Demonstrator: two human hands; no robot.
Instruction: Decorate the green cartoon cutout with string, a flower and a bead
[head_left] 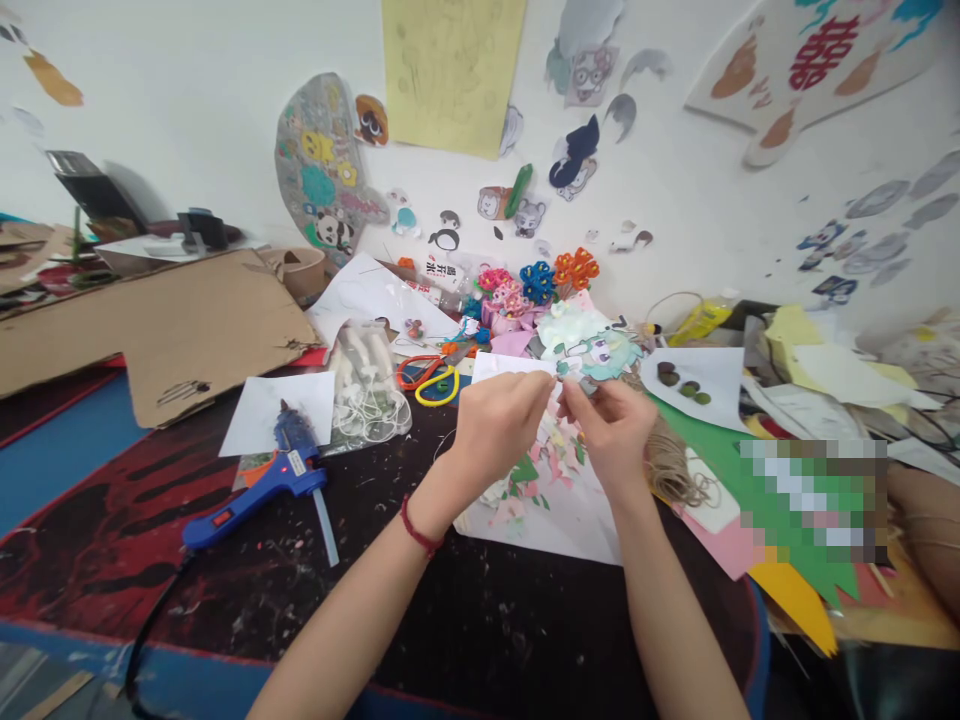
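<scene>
My left hand (499, 425), with a dark red cord bracelet (418, 527) at its wrist, is closed in a pinch. Close to its fingertips, my right hand (611, 425) pinches too; what lies between the fingers is too small to make out. Both hands are raised over a white sheet of paper (577, 525) strewn with pink and green paper scraps (525, 475). Just behind the fingertips is a paper cutout of a figure with pale green hair (600, 350).
A blue glue gun (259, 500) lies at the left, near scissors with orange and yellow handles (435, 385). Cardboard (202, 320) leans behind it. Twine (671, 465) and coloured paper (720, 440) lie right. Another person's arm (926, 510) reaches in at the right edge.
</scene>
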